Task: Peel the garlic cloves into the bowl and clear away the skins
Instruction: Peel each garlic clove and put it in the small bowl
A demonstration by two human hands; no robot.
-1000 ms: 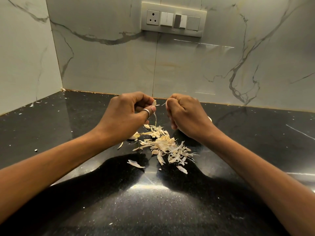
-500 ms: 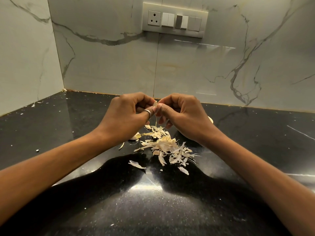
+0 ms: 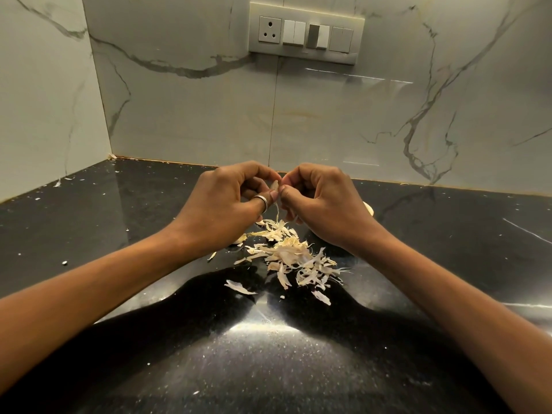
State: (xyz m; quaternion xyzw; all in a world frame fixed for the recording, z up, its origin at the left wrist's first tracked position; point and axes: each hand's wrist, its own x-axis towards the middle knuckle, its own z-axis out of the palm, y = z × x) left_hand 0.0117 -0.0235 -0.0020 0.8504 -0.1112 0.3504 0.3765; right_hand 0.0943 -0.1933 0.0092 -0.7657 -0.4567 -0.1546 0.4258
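Black counter (image 3: 119,234) | L hand (image 3: 221,201) pinches garlic clove (image 3: 274,185), R hand (image 3: 325,201) pinches its skin (image 3: 277,209) | risk: brittle skin tears short, bits scatter.

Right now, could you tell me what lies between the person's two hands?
In the head view, a garlic clove, pinched by the left hand and right hand, with a skin strip hanging from it.
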